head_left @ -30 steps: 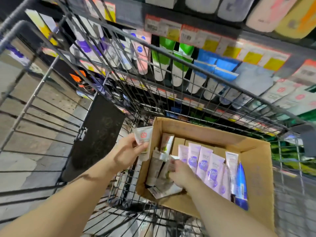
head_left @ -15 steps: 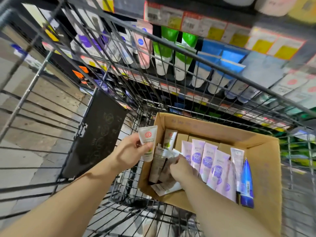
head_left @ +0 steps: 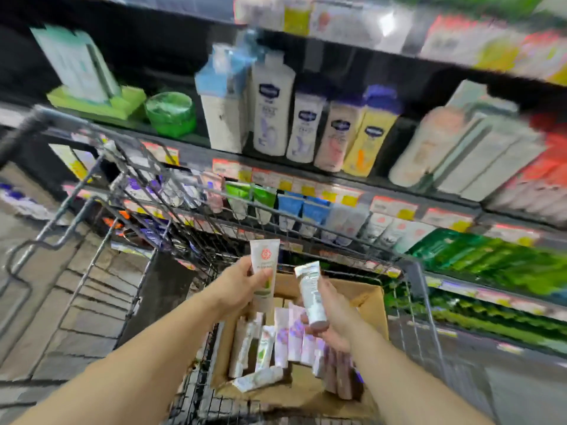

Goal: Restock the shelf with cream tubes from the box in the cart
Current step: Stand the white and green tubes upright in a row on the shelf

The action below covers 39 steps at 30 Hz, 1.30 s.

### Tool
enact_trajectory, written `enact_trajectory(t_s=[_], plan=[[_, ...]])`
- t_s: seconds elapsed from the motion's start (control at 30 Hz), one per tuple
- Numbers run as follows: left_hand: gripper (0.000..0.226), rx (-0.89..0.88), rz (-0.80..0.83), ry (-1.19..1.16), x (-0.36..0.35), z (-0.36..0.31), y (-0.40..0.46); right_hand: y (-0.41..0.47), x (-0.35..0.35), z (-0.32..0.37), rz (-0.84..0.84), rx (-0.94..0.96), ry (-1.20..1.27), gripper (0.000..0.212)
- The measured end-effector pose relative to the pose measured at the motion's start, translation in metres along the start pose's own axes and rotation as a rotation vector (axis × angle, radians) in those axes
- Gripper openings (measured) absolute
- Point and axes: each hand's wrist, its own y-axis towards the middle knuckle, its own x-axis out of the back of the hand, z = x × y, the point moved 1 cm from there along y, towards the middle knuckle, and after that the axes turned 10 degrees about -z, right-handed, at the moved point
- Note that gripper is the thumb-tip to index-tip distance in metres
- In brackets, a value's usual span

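Note:
My left hand (head_left: 237,285) grips a white cream tube with a red round logo (head_left: 264,265), held upright above the box. In my right hand (head_left: 334,317) is a second white tube (head_left: 310,292), cap end down and tilted left. Both hands hover over the cardboard box (head_left: 368,302) in the wire cart (head_left: 171,204). Several more tubes, white and lilac, lie in the box (head_left: 282,338). Behind the cart the shelf (head_left: 337,179) carries rows of tubes and, one level up, lotion bottles.
The cart's wire front wall (head_left: 214,216) stands between my hands and the tube row on the shelf. A dark panel (head_left: 153,296) leans inside the cart at left. Tiled floor (head_left: 46,271) lies left of the cart. Green packs (head_left: 491,259) fill the shelf at right.
My right hand has come up out of the box holding a tube. My left hand has risen with its tube. The view has tilted up toward the shelves.

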Motion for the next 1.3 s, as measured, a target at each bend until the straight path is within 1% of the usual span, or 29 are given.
enact_trajectory(t_s=[0.07, 0.13, 0.17, 0.23, 0.3, 0.37, 0.4, 0.5, 0.57, 0.63, 0.7, 0.8, 0.83, 0.87, 0.9, 0.93, 0.97, 1.0, 1.1, 1.13, 1.2, 1.3], plan=[[0.031, -0.068, 0.024, 0.015, -0.007, -0.039, -0.007, -0.029, 0.018, 0.024, 0.014, 0.046, 0.056, 0.038], [0.028, -0.140, 0.045, 0.012, -0.019, -0.076, -0.014, -0.059, 0.040, 0.048, -0.003, 0.100, 0.084, 0.029], [0.024, -0.172, 0.059, 0.008, -0.028, -0.094, -0.017, -0.076, 0.053, 0.062, -0.001, 0.150, 0.105, 0.025], [0.019, -0.210, 0.082, -0.013, -0.051, -0.135, -0.028, -0.103, 0.084, 0.085, -0.034, 0.293, 0.073, 0.019], [0.016, -0.224, 0.137, -0.023, -0.082, -0.174, -0.045, -0.131, 0.121, 0.104, -0.117, 0.470, -0.022, 0.029], [0.012, -0.266, 0.199, -0.009, -0.119, -0.205, -0.059, -0.162, 0.164, 0.118, -0.235, 0.597, -0.099, 0.032], [0.014, -0.300, 0.227, 0.010, -0.141, -0.220, -0.067, -0.179, 0.188, 0.123, -0.291, 0.646, -0.121, 0.032], [0.026, -0.379, 0.317, 0.087, -0.215, -0.264, -0.095, -0.213, 0.268, 0.133, -0.479, 0.758, -0.200, 0.042], [0.023, -0.405, 0.351, 0.085, -0.273, -0.292, -0.118, -0.230, 0.330, 0.133, -0.550, 0.812, -0.212, 0.045], [0.024, -0.430, 0.387, 0.068, -0.334, -0.319, -0.143, -0.247, 0.396, 0.131, -0.591, 0.844, -0.229, 0.046], [0.031, -0.458, 0.456, 0.071, -0.395, -0.346, -0.166, -0.269, 0.461, 0.129, -0.629, 0.881, -0.229, 0.045], [0.025, -0.506, 0.547, 0.059, -0.477, -0.382, -0.200, -0.303, 0.551, 0.126, -0.634, 0.920, -0.178, 0.043], [0.024, -0.518, 0.574, 0.045, -0.500, -0.393, -0.211, -0.313, 0.576, 0.127, -0.629, 0.921, -0.171, 0.046], [0.023, -0.529, 0.599, 0.038, -0.522, -0.403, -0.218, -0.317, 0.601, 0.129, -0.632, 0.923, -0.170, 0.053], [0.023, -0.545, 0.621, 0.044, -0.541, -0.412, -0.225, -0.321, 0.623, 0.131, -0.643, 0.909, -0.164, 0.066], [0.023, -0.570, 0.642, 0.056, -0.559, -0.422, -0.230, -0.322, 0.643, 0.133, -0.651, 0.901, -0.146, 0.071], [0.024, -0.593, 0.657, 0.064, -0.577, -0.432, -0.233, -0.322, 0.661, 0.135, -0.656, 0.903, -0.111, 0.072], [0.024, -0.615, 0.665, 0.070, -0.593, -0.442, -0.235, -0.320, 0.678, 0.138, -0.665, 0.910, -0.079, 0.069], [0.020, -0.699, 0.650, 0.098, -0.638, -0.470, -0.234, -0.310, 0.722, 0.148, -0.705, 0.908, -0.037, 0.045], [0.019, -0.722, 0.647, 0.116, -0.652, -0.480, -0.232, -0.306, 0.736, 0.153, -0.703, 0.914, -0.024, 0.040], [0.019, -0.747, 0.650, 0.121, -0.679, -0.501, -0.222, -0.294, 0.765, 0.167, -0.719, 0.922, -0.018, 0.038], [0.018, -0.783, 0.717, 0.086, -0.718, -0.537, -0.200, -0.274, 0.811, 0.198, -0.756, 0.926, -0.009, 0.043]])
